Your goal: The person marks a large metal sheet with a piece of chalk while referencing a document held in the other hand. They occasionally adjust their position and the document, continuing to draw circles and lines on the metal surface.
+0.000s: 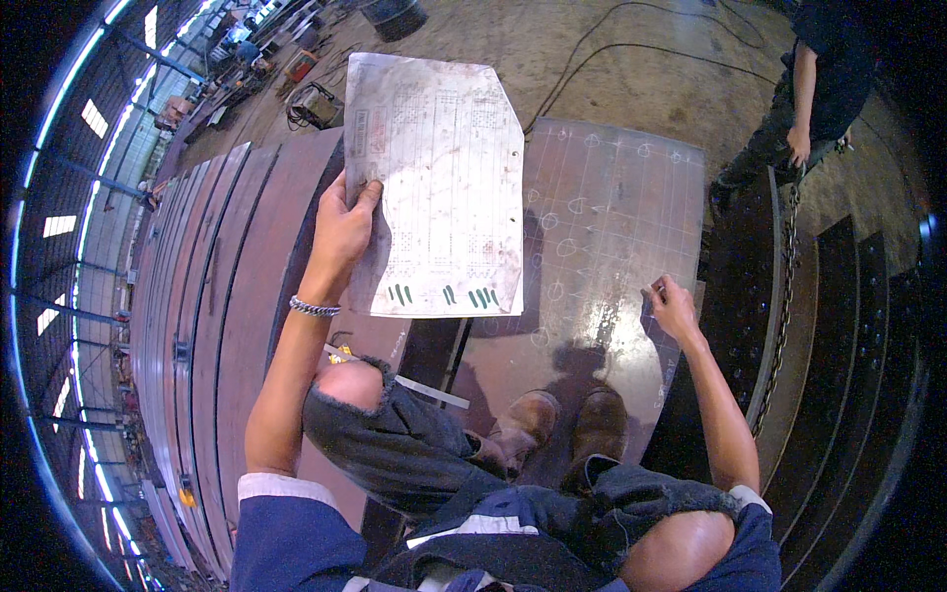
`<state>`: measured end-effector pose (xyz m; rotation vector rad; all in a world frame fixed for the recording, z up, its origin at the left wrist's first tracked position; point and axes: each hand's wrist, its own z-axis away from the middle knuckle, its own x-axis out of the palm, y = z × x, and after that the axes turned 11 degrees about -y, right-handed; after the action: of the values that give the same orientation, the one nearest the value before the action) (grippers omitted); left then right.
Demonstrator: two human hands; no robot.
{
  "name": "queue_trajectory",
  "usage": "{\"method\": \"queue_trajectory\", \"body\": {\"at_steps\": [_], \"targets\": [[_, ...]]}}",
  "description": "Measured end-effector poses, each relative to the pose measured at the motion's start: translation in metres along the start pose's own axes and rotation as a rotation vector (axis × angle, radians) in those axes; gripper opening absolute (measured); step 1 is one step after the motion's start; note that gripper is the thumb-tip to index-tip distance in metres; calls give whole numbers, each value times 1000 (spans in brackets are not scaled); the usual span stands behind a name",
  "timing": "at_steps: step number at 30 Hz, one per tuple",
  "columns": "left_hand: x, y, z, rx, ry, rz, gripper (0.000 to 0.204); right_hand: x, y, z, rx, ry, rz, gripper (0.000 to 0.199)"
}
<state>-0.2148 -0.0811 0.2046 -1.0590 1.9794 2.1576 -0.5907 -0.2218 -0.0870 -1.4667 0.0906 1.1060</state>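
My left hand (345, 225) grips a smudged, dog-eared stack of paper sheets (439, 187) by its left edge, thumb on top. Printed tables cover the top sheet, with green strokes along its bottom. Below and to the right of the papers lies a steel plate (617, 237) marked with chalk lines and small circles. Over the plate's right edge is my right hand (673, 308), its fingers closed in a pinch; whatever they hold, if anything, is too small to make out. My brown boots (525, 422) rest on the near part of the plate.
Long steel plates (222, 227) are stacked on the left. On the right, a chain (789, 257) runs beside dark steel beams (735, 296) with holes. Another person's hand (798, 143) is near the chain's top. Cables (631, 46) cross the floor beyond; a drum (393, 17) stands far off.
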Motion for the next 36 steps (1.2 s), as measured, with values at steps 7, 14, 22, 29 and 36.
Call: {"method": "queue_trajectory", "body": {"at_steps": [7, 14, 22, 29, 36], "targets": [[1, 10, 5, -70, 9, -20, 32, -5, -13, 3, 74, -41, 13, 22], [1, 8, 3, -58, 1, -10, 32, -4, -9, 3, 52, -18, -7, 23], [-2, 2, 2, -31, 5, 2, 31, -2, -9, 2, 30, -13, 5, 23], [2, 9, 3, -55, 5, -11, 31, 0, -4, 2, 4, 10, 9, 20], [1, 6, 2, -62, 6, -19, 30, 0, -5, 1, 39, -26, 5, 20]]}}
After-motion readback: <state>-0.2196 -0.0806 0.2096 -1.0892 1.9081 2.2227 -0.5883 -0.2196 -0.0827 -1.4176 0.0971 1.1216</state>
